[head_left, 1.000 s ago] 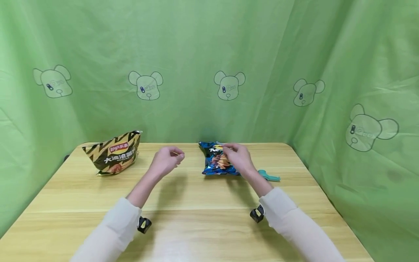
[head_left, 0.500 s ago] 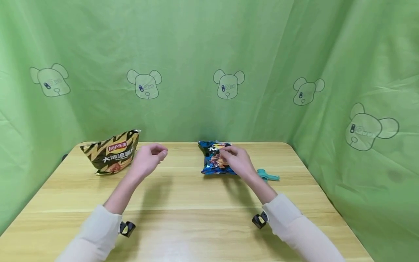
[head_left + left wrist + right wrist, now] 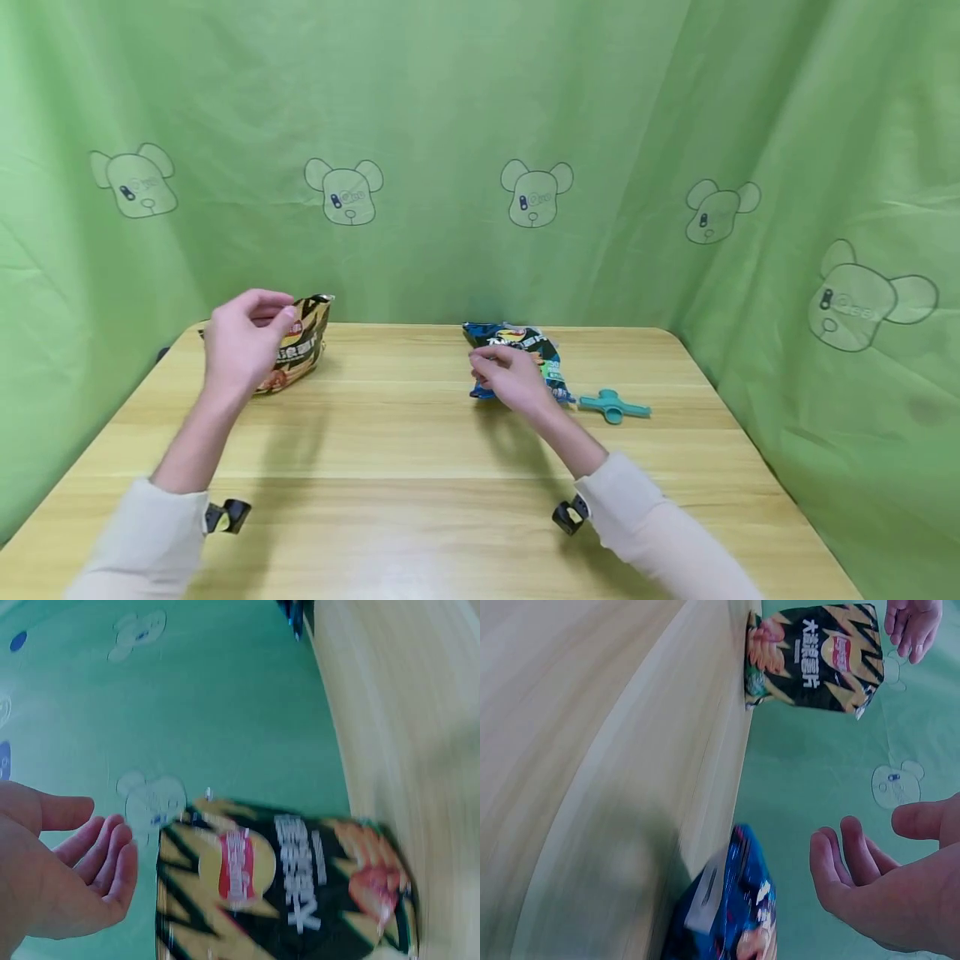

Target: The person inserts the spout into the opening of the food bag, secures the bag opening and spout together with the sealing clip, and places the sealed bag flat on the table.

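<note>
My left hand (image 3: 243, 346) hovers in front of a black-and-gold Lay's chip bag (image 3: 303, 350), which stands upright at the back left. In the left wrist view the hand's loosely curled fingers are apart from the bag's top edge and hold nothing. My right hand (image 3: 517, 385) is in the air before a blue chip bag (image 3: 553, 367) and covers part of it. The right wrist view shows its relaxed fingers (image 3: 855, 851) with a gap to the blue bag (image 3: 727, 907). Right of that bag lies a teal clip-like piece (image 3: 613, 407) with side arms.
The wooden table (image 3: 390, 467) has its far edge close to a green curtain (image 3: 435, 258) printed with bear heads. More curtain hangs along the right side. Each wrist wears a small black camera (image 3: 228, 517).
My left hand has moved left, from mid-table to in front of the black-and-gold bag. My right hand has shifted slightly left and down, uncovering more of the blue bag and the teal piece.
</note>
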`<state>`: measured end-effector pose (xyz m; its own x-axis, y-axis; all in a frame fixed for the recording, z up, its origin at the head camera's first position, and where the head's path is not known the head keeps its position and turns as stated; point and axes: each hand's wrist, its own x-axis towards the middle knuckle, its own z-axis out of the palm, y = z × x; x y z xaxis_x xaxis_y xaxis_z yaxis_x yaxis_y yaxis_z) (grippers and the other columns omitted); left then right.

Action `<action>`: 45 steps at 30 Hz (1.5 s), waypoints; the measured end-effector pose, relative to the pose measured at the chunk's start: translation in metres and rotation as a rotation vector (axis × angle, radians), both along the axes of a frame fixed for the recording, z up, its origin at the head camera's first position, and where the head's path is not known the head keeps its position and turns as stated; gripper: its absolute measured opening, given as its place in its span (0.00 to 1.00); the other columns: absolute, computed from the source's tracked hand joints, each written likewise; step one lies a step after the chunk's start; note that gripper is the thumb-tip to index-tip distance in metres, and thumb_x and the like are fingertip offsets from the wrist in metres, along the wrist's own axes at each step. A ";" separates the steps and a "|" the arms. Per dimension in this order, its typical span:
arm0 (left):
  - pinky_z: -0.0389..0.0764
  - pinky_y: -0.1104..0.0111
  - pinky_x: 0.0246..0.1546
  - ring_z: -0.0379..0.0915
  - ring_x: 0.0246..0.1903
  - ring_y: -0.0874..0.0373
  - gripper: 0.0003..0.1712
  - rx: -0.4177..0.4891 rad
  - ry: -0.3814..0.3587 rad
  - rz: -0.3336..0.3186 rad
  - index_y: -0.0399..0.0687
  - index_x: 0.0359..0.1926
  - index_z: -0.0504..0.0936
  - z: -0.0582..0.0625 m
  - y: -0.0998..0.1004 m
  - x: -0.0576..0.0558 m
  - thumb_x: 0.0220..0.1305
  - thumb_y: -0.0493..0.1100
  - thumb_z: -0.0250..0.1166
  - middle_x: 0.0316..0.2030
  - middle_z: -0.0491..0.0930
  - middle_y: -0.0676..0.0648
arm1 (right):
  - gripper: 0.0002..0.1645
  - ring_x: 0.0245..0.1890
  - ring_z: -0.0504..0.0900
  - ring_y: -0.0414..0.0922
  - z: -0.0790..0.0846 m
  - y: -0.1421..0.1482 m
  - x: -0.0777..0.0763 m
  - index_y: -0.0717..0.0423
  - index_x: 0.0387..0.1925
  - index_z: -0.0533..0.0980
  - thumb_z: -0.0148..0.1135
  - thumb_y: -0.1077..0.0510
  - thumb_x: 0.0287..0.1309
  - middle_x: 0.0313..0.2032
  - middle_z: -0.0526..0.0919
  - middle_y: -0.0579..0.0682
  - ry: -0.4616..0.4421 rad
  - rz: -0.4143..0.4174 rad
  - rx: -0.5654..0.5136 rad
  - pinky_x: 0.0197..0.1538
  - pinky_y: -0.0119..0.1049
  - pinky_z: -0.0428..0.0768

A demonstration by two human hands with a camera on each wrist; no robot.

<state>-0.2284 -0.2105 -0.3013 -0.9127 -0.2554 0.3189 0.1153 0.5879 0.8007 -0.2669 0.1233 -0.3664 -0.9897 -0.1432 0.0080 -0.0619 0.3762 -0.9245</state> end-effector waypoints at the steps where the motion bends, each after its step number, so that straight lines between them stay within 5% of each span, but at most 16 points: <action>1: 0.80 0.78 0.43 0.81 0.45 0.57 0.18 0.009 0.011 0.020 0.41 0.58 0.81 0.001 -0.005 0.001 0.72 0.45 0.63 0.51 0.85 0.39 | 0.19 0.46 0.86 0.53 0.000 -0.004 0.000 0.58 0.57 0.80 0.59 0.52 0.72 0.44 0.87 0.57 -0.003 0.003 0.002 0.55 0.46 0.84; 7: 0.76 0.83 0.36 0.75 0.35 0.72 0.18 0.023 0.052 0.159 0.43 0.56 0.83 -0.001 -0.031 0.004 0.68 0.43 0.68 0.49 0.84 0.41 | 0.20 0.41 0.87 0.45 0.000 -0.027 -0.007 0.58 0.58 0.80 0.60 0.51 0.71 0.44 0.87 0.57 -0.034 0.033 -0.017 0.53 0.45 0.85; 15: 0.71 0.64 0.55 0.72 0.57 0.50 0.25 0.043 -0.036 0.235 0.44 0.62 0.80 -0.015 -0.055 0.004 0.64 0.40 0.70 0.60 0.80 0.40 | 0.22 0.47 0.87 0.50 -0.001 -0.058 -0.017 0.60 0.60 0.78 0.60 0.52 0.71 0.49 0.86 0.61 -0.111 0.057 -0.095 0.53 0.39 0.85; 18: 0.70 0.61 0.59 0.72 0.56 0.55 0.25 0.085 -0.073 0.261 0.45 0.63 0.80 -0.022 -0.061 0.001 0.65 0.40 0.70 0.61 0.80 0.41 | 0.23 0.49 0.86 0.52 -0.002 -0.066 -0.020 0.60 0.61 0.78 0.60 0.53 0.71 0.50 0.86 0.62 -0.119 0.065 -0.115 0.53 0.38 0.85; 23: 0.76 0.77 0.49 0.73 0.39 0.72 0.22 0.151 -0.111 0.297 0.46 0.59 0.82 -0.031 -0.069 -0.004 0.65 0.43 0.71 0.49 0.85 0.49 | 0.22 0.48 0.87 0.52 -0.005 -0.078 -0.025 0.60 0.60 0.79 0.61 0.54 0.70 0.49 0.86 0.62 -0.125 0.060 -0.141 0.52 0.37 0.86; 27: 0.79 0.84 0.36 0.74 0.34 0.76 0.19 0.215 -0.129 0.278 0.44 0.57 0.83 -0.034 -0.072 -0.004 0.66 0.41 0.70 0.37 0.80 0.62 | 0.22 0.50 0.86 0.54 -0.008 -0.086 -0.027 0.61 0.60 0.79 0.62 0.55 0.69 0.49 0.86 0.62 -0.131 0.053 -0.150 0.51 0.37 0.86; 33: 0.80 0.83 0.36 0.76 0.34 0.76 0.15 0.222 -0.134 0.233 0.45 0.54 0.83 -0.031 -0.072 -0.004 0.68 0.38 0.67 0.29 0.77 0.72 | 0.21 0.52 0.85 0.54 -0.008 -0.096 -0.028 0.60 0.59 0.79 0.62 0.55 0.70 0.50 0.86 0.59 -0.159 0.044 -0.152 0.53 0.38 0.85; 38: 0.79 0.82 0.41 0.76 0.38 0.73 0.15 0.204 -0.158 0.171 0.46 0.55 0.82 -0.026 -0.068 -0.002 0.69 0.38 0.66 0.32 0.78 0.70 | 0.20 0.52 0.86 0.52 -0.006 -0.103 -0.029 0.58 0.59 0.80 0.62 0.54 0.69 0.50 0.86 0.57 -0.162 0.044 -0.149 0.56 0.39 0.84; 41: 0.81 0.71 0.53 0.76 0.40 0.71 0.15 0.195 -0.169 0.123 0.46 0.56 0.81 -0.022 -0.065 0.000 0.69 0.39 0.65 0.34 0.78 0.68 | 0.20 0.52 0.85 0.51 -0.006 -0.108 -0.030 0.56 0.58 0.80 0.63 0.53 0.69 0.50 0.86 0.55 -0.162 0.050 -0.143 0.56 0.40 0.84; 45: 0.81 0.64 0.57 0.76 0.40 0.70 0.16 0.170 -0.166 0.065 0.43 0.56 0.80 -0.017 -0.063 0.004 0.70 0.39 0.65 0.34 0.79 0.68 | 0.21 0.53 0.85 0.51 -0.006 -0.116 -0.032 0.55 0.59 0.80 0.64 0.53 0.68 0.50 0.87 0.53 -0.152 0.078 -0.132 0.57 0.40 0.83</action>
